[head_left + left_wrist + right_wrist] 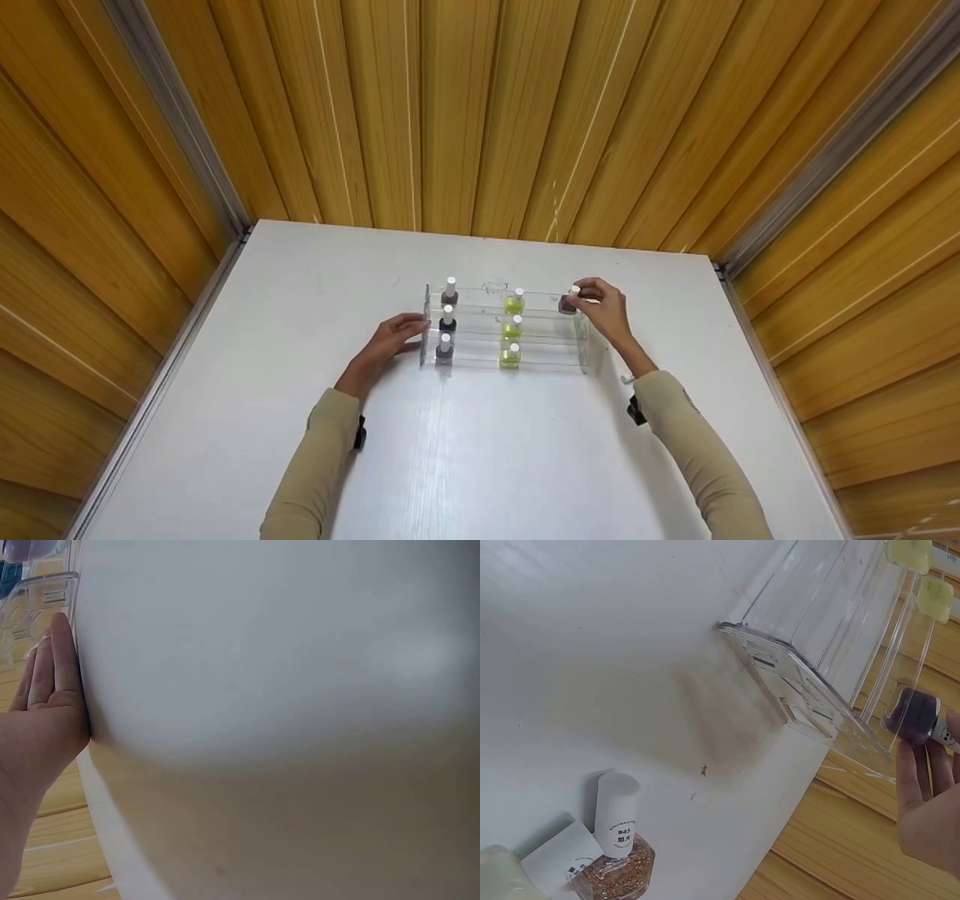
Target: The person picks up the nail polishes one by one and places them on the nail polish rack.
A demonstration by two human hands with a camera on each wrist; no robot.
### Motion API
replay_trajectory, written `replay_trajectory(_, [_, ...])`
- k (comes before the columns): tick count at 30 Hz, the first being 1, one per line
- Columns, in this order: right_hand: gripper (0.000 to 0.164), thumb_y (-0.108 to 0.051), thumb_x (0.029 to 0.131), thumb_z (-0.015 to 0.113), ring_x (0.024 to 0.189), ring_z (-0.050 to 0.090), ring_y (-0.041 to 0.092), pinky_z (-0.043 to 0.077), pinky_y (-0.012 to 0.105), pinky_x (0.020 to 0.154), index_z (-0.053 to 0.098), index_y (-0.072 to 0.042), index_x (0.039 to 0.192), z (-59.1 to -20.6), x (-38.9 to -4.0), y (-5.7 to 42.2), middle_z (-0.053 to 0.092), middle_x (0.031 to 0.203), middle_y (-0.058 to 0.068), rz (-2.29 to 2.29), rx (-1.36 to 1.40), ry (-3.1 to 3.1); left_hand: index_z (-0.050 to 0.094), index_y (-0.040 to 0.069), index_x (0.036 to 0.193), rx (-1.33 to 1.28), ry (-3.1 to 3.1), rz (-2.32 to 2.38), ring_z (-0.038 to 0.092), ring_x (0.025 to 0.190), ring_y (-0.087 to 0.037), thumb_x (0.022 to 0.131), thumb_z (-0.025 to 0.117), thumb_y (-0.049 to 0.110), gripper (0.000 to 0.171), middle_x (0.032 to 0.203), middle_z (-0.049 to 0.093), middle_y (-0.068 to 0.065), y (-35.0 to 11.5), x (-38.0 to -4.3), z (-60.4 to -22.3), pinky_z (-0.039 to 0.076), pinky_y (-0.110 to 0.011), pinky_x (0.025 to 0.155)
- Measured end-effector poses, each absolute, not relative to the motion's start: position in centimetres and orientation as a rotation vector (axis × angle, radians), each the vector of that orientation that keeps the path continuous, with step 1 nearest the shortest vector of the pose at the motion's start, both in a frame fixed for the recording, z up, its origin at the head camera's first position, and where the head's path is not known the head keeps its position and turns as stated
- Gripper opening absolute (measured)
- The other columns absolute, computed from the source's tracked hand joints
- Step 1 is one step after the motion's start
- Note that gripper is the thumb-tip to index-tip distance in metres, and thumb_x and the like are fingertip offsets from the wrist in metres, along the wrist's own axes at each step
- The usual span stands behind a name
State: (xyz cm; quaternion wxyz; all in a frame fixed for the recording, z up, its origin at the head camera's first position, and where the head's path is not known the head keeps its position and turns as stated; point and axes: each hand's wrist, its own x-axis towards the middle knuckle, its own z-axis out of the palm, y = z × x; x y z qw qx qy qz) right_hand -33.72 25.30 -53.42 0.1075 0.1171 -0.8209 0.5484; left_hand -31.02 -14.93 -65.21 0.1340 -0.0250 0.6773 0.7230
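A clear tiered nail polish rack (544, 352) stands on the white table. At the right end of its top tier, my right hand (604, 307) pinches a dark purple nail polish bottle (567, 304) by its white cap. The right wrist view has that bottle (916, 716) upon the top tier, fingers just below it. My left hand (394, 334) rests against the rack's left end panel (425, 326), its fingers (66, 660) straight in the left wrist view. Dark bottles (444, 351) fill a column at the left, and yellow-green bottles (510, 356) one at the middle.
On the table in the right wrist view lie a copper glitter bottle (619, 870) and a pale yellow bottle (506, 874), both white-capped. Wood-patterned panels (480, 112) rise behind the table and along its sides.
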Motion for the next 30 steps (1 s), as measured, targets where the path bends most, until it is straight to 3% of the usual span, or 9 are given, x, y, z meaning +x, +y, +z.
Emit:
replay_trajectory(5, [0.027, 0.011, 0.087, 0.074, 0.101, 0.068, 0.053, 0.063, 0.047, 0.091, 0.064, 0.02, 0.11, -53.6, -33.3, 25.2, 0.069, 0.105, 0.039, 1.585, 0.379, -2.436, 0.055, -0.002, 0.14, -0.057, 1.967, 2.094, 0.058, 0.133, -0.029, 0.099, 0.069, 0.023, 0.05, 0.137, 0.065, -0.018, -15.0, -30.9, -65.2, 0.055, -0.043, 0.111])
replay_trajectory(12, [0.025, 0.01, 0.087, 0.073, 0.101, 0.068, 0.049, 0.064, 0.042, 0.091, 0.065, 0.018, 0.11, -53.9, -32.9, 25.5, 0.069, 0.107, 0.037, 1.577, 0.373, -2.45, 0.054, -0.002, 0.14, -0.058, 1.956, 2.087, 0.061, 0.128, -0.025, 0.1, 0.069, 0.021, 0.049, 0.134, 0.066, -0.017, -14.7, -30.8, -64.9, 0.056, -0.04, 0.109])
replay_trajectory(20, [0.027, 0.01, 0.087, 0.073, 0.106, 0.067, 0.053, 0.061, 0.052, 0.096, 0.065, 0.017, 0.112, -53.3, -32.9, 25.3, 0.068, 0.11, 0.04, 1.583, 0.371, -2.469, 0.049, -0.004, 0.145, -0.021, 2.0, 2.055, 0.057, 0.134, -0.033, 0.102, 0.065, 0.024, 0.053, 0.142, 0.059, -0.024, -14.7, -30.9, -65.0, 0.055, -0.041, 0.111])
replay_trajectory(22, [0.028, 0.01, 0.088, 0.073, 0.107, 0.067, 0.053, 0.062, 0.048, 0.096, 0.064, 0.017, 0.113, -53.0, -32.9, 25.5, 0.067, 0.112, 0.041, 1.595, 0.388, -2.476, 0.05, -0.004, 0.144, -0.029, 2.001, 2.055, 0.056, 0.135, -0.034, 0.102, 0.065, 0.023, 0.052, 0.143, 0.059, -0.024, -14.8, -30.8, -64.9, 0.054, -0.042, 0.112])
replay_trajectory(26, [0.028, 0.008, 0.089, 0.073, 0.106, 0.067, 0.053, 0.064, 0.027, 0.089, 0.064, 0.017, 0.113, -52.6, -32.9, 26.1, 0.067, 0.111, 0.041, 1.598, 0.421, -2.454, 0.051, -0.003, 0.143, -0.037, 2.003, 2.061, 0.055, 0.137, -0.034, 0.101, 0.066, 0.026, 0.053, 0.143, 0.06, -0.022, -14.9, -30.7, -64.9, 0.054, -0.043, 0.112])
replay_trajectory(30, [0.024, 0.007, 0.09, 0.072, 0.1, 0.072, 0.043, 0.061, 0.014, 0.082, 0.066, 0.018, 0.111, -51.9, -32.9, 27.3, 0.069, 0.107, 0.039, 1.552, 0.407, -2.423, 0.052, -0.002, 0.142, -0.044, 1.989, 2.064, 0.054, 0.138, -0.033, 0.101, 0.068, 0.028, 0.053, 0.143, 0.06, -0.021, -15.1, -30.8, -65.0, 0.053, -0.044, 0.113])
